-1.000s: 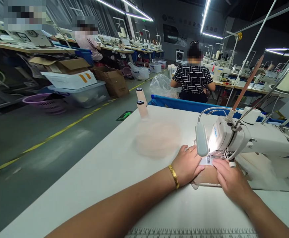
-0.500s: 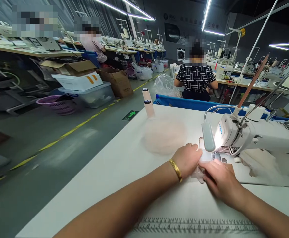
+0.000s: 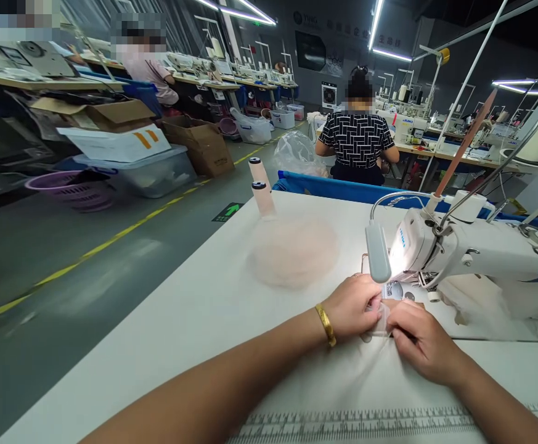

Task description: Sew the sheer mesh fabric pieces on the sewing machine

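My left hand (image 3: pixel 352 306), with a gold bangle at the wrist, and my right hand (image 3: pixel 419 337) meet on the white table (image 3: pixel 195 314) just in front of the sewing machine (image 3: pixel 472 253). Both pinch a small sheer, pale piece of fabric (image 3: pixel 379 319) between their fingertips. The fabric lies a little short of the needle area, under the machine's lamp (image 3: pixel 378 260). A soft heap of pinkish sheer fabric (image 3: pixel 293 251) rests on the table beyond my left hand.
Two pink thread cones (image 3: pixel 263 198) stand at the table's far edge. A ruler strip (image 3: pixel 365 419) runs along the near edge. A person in a patterned top (image 3: pixel 357 143) sits ahead. Boxes, a bin (image 3: pixel 148 172) and a basket (image 3: pixel 69 191) line the aisle on the left.
The brown piece and white label under the presser foot are gone from view. Both hands have drawn back from the needle and now pinch a small sheer piece together.
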`<state>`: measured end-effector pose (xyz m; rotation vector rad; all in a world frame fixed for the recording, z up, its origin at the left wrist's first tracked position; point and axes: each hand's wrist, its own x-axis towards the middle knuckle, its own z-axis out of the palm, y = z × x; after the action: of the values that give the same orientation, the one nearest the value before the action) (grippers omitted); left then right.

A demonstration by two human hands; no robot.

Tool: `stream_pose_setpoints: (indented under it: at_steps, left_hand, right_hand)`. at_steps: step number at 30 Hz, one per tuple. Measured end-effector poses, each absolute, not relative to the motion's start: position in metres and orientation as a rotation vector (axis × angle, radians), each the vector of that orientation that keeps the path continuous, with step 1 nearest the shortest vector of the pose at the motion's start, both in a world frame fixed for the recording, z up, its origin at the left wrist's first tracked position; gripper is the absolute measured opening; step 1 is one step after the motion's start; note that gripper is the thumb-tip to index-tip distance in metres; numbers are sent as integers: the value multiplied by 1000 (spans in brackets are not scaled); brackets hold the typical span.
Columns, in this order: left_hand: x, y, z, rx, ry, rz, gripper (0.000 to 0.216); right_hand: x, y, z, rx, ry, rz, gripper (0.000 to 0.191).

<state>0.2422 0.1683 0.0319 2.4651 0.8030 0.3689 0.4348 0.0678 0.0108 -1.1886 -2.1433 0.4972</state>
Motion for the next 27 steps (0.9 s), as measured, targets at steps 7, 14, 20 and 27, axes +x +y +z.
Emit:
stream_pose_setpoints:
  at_steps: [7,14,20,27]
  left_hand:
    - [241,167,31,1939,878,417,16]
    - [242,163,29,1950,925,391,21]
    - [242,162,19,2013,875,445,22]
    - [245,156,17,2127,822,522,28]
  right_hand:
    - [430,65,3,-1443,-1890,489,20]
    - [424,64,1,-1541,-1691,618,15]
    - [422,67,-2,-1496,-1638,608,17]
    - [421,69,2,-1457,-1716,454,16]
